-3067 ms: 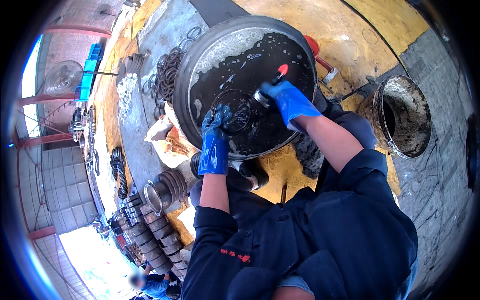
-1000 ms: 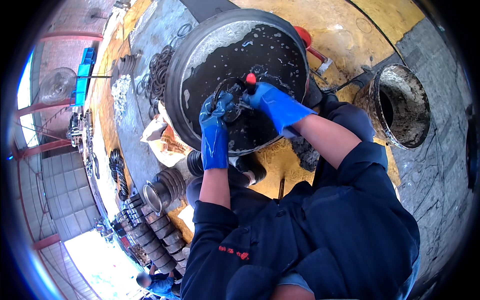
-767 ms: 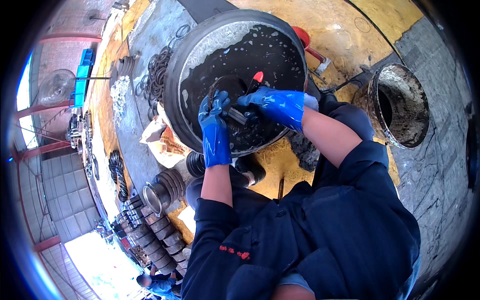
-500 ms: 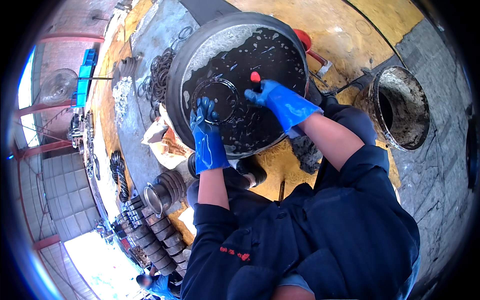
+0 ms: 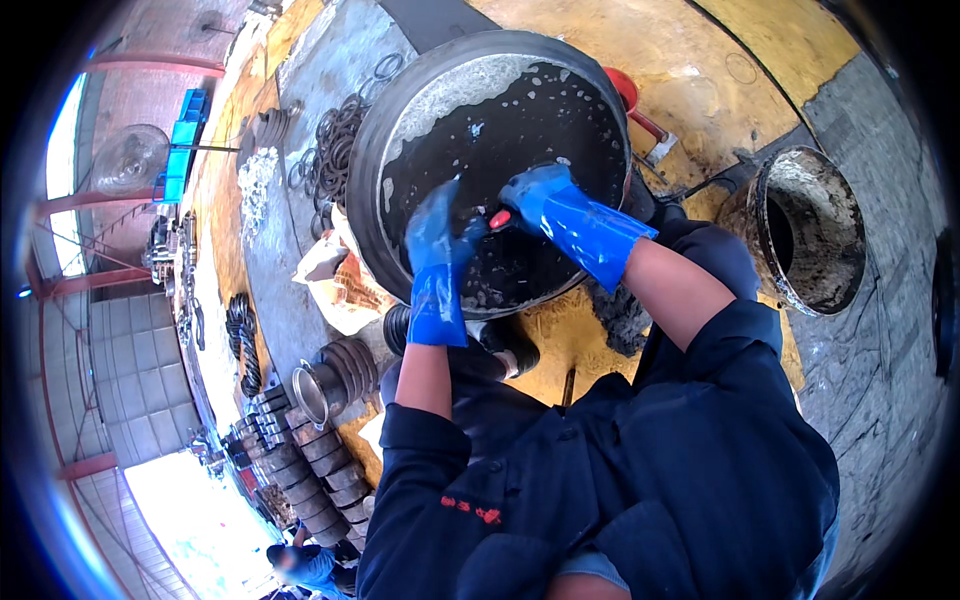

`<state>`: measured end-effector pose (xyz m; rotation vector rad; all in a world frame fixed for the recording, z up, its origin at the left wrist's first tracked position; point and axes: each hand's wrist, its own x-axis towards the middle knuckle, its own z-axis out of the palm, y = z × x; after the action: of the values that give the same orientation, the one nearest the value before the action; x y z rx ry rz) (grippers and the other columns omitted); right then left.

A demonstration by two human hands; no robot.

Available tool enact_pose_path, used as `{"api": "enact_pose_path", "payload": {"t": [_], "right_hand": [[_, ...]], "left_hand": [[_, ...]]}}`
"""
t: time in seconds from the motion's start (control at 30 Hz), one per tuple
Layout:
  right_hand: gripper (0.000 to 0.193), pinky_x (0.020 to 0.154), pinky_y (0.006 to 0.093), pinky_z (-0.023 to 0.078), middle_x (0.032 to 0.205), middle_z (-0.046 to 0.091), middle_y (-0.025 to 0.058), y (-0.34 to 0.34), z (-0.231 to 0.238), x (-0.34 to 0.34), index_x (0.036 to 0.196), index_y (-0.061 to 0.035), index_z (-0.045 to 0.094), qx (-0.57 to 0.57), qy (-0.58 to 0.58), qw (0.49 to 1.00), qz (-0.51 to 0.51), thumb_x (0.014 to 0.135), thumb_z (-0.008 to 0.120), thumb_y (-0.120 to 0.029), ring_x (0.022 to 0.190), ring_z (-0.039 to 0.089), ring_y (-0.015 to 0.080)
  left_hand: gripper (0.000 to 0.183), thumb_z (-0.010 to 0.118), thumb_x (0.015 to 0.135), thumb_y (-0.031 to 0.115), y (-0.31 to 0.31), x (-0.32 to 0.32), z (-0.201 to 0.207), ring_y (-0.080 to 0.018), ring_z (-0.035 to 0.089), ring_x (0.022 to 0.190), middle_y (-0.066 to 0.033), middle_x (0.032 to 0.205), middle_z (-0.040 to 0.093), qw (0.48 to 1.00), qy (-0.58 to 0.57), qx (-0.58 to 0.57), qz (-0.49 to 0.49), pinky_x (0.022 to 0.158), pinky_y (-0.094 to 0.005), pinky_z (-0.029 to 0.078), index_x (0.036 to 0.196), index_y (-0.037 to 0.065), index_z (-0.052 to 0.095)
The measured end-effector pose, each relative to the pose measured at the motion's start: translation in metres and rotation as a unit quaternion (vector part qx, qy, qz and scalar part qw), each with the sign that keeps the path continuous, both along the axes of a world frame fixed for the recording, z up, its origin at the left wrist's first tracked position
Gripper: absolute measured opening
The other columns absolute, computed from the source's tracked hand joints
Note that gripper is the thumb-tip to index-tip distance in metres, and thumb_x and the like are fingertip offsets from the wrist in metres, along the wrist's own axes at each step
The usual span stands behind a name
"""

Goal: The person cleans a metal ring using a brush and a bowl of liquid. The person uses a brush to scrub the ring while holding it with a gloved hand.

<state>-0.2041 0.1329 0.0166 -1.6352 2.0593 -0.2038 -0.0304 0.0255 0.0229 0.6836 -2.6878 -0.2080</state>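
Note:
A large round black tub (image 5: 366, 190) of dark liquid with foam patches stands in front of me. Over its left part is my left hand (image 5: 436, 235) in a long blue rubber glove, its fingers smeared by motion and its thumb pointing right. What it holds, if anything, I cannot make out; the black ring is no longer distinct. My right hand (image 5: 540, 195), gloved alike, is closed over the middle of the tub. From its fingers sticks the red end of a small tool (image 5: 499, 218), whose other part is hidden in the glove.
Several black rings (image 5: 335, 150) lie heaped left of the tub, near a torn sack (image 5: 342, 285). A red dipper (image 5: 622, 90) lies beyond the rim. On the right stands a crusted drum (image 5: 815, 235). Stacked metal cylinders (image 5: 310, 465) and another person (image 5: 315, 568) are at lower left.
The black ring in my left hand is no longer clearly seen. My hands have come closer together, and the red tool end has swung from above the right hand down toward the left.

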Motion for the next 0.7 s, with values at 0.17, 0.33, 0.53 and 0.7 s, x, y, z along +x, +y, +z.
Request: {"api": "enact_pose_path", "payload": {"t": [0.17, 0.33, 0.53, 0.7], "right_hand": [[0.033, 0.087, 0.0433, 0.054, 0.114, 0.069, 0.0094, -0.002, -0.028, -0.009, 0.113, -0.0186, 0.069, -0.006, -0.018, 1.000, -0.025, 0.084, 0.068, -0.033, 0.106, 0.066, 0.0315], [0.036, 0.083, 0.0405, 0.054, 0.104, 0.072, 0.0126, 0.007, -0.050, -0.032, 0.113, -0.0153, 0.069, -0.025, -0.110, 0.966, -0.233, 0.087, 0.065, -0.041, 0.098, 0.068, 0.0331], [0.030, 0.092, 0.0375, 0.052, 0.108, 0.071, 0.0091, -0.001, -0.027, 0.002, 0.115, -0.0160, 0.069, -0.313, -0.477, 0.821, 0.003, 0.089, 0.064, -0.030, 0.101, 0.067, 0.0290], [0.028, 0.095, 0.0377, 0.051, 0.115, 0.069, 0.0058, -0.001, -0.012, 0.007, 0.116, -0.0190, 0.069, -0.316, -0.238, 0.918, -0.017, 0.089, 0.065, -0.024, 0.106, 0.065, 0.0284]], "left_hand": [[0.033, 0.067, 0.088, 0.016, 0.012, -0.009, -0.003, -0.0256, 0.066, 0.101, -0.0122, 0.110, 0.069, 0.943, -0.062, 0.326, -0.002, 0.091, -0.0354, 0.050, 0.119, 0.006, 0.066], [0.029, 0.065, 0.091, 0.013, 0.019, 0.003, 0.005, -0.0152, 0.064, 0.092, -0.0081, 0.105, 0.070, 0.767, 0.100, 0.623, 0.119, 0.084, -0.0281, 0.051, 0.117, 0.001, 0.066], [0.029, 0.057, 0.091, 0.005, 0.001, 0.017, -0.022, -0.0182, 0.069, 0.092, -0.0107, 0.103, 0.071, 0.676, 0.217, 0.691, 0.133, 0.077, -0.0249, 0.053, 0.119, 0.000, 0.063], [0.028, 0.060, 0.091, 0.007, -0.002, 0.024, -0.016, -0.0163, 0.070, 0.087, -0.0093, 0.102, 0.072, 0.678, 0.206, 0.683, 0.179, 0.069, -0.0214, 0.053, 0.119, 0.002, 0.064]]}}
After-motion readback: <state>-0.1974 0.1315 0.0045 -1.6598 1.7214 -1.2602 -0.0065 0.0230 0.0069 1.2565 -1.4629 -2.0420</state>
